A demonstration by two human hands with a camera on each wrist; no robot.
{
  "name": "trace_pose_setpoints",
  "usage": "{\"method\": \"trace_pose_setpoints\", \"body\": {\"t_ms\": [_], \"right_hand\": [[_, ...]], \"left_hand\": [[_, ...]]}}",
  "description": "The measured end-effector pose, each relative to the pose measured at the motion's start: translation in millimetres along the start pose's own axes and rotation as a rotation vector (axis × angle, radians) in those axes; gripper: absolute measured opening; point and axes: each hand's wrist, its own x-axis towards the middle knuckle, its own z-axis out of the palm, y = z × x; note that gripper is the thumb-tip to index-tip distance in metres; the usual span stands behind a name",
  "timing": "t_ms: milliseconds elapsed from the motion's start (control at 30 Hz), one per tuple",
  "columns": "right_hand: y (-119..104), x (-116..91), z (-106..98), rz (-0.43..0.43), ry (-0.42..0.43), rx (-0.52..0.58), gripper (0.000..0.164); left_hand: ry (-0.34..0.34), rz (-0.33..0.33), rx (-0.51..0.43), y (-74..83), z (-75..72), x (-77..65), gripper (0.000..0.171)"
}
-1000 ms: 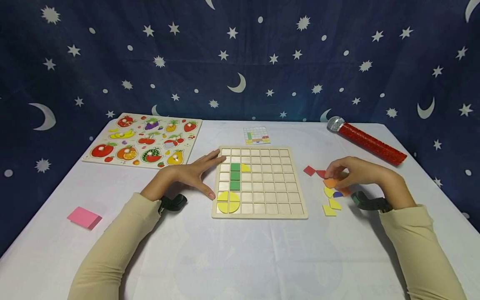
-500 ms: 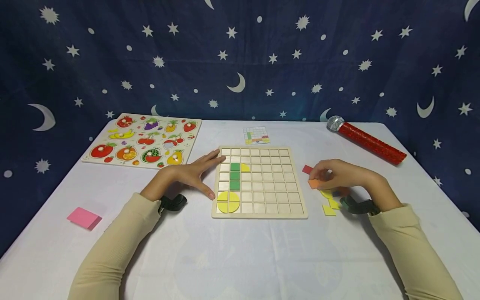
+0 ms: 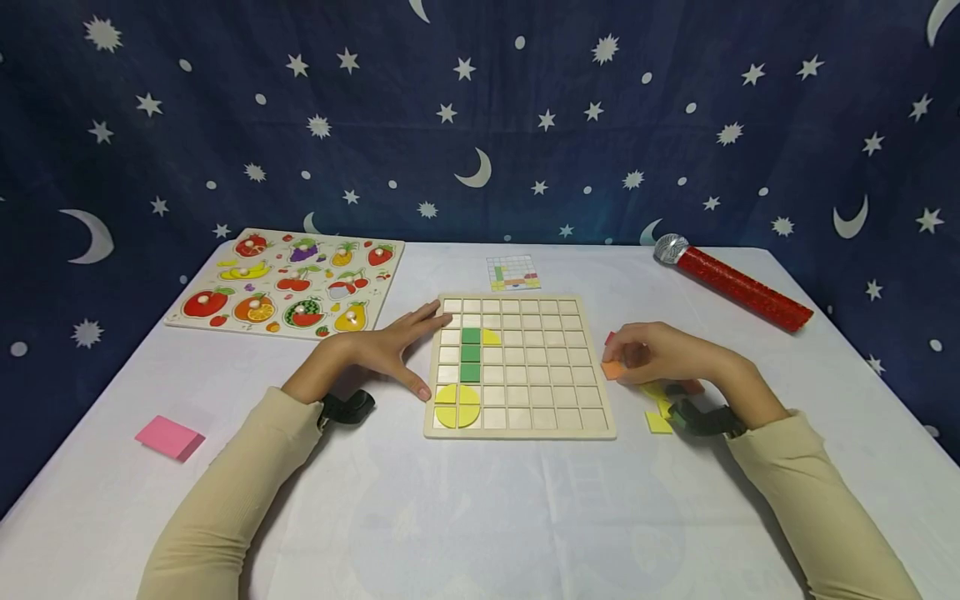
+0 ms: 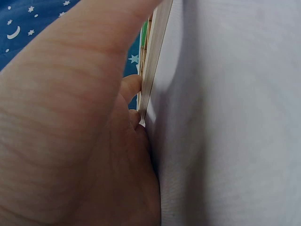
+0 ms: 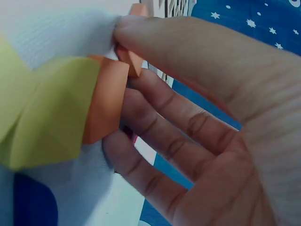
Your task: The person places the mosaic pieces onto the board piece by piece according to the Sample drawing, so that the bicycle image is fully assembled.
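Orange shows at the tips of my right hand (image 3: 663, 354), where thumb and index finger pinch a flat orange piece (image 3: 612, 370) just beside the right edge of the wooden grid board (image 3: 534, 375). I can't tell whether the piece is touching the desk (image 3: 420, 508), which a white cloth covers. My left hand (image 3: 390, 346) is loose and spread, thumb and fingers wide apart, touching the left edge of the board.

On the board, three green squares (image 3: 470, 354) stand in one column, with a yellow quarter-round (image 3: 491, 338) in the cell to the right of the farthest one. Nearer me, four yellow quarters make a yellow circle (image 3: 467, 415) in the left corner.

Under and around my right hand lie yellow pieces (image 3: 658, 422), another orange piece (image 5: 107, 106) and a blue piece (image 5: 35, 205), while a bit of a red piece (image 3: 610, 337) peeks out behind my fingers. Just past the far edge of the board is a small pattern card (image 3: 513, 272). Farther off I have a fruit puzzle (image 3: 277, 254) to the left and a glittery red microphone (image 3: 742, 287) to the right, with a pink block (image 3: 169, 437) out beyond my left sleeve (image 3: 232, 492)
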Motion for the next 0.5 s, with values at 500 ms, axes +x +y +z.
{"method": "trace_pose_setpoints", "body": {"t_ms": [500], "right_hand": [[-7.4,0.2,-2.4,0.029,-0.006,0.007,0.028]], "left_hand": [[0.01,0.021,-0.007,-2.1,-0.2,-0.3,0.125]]}}
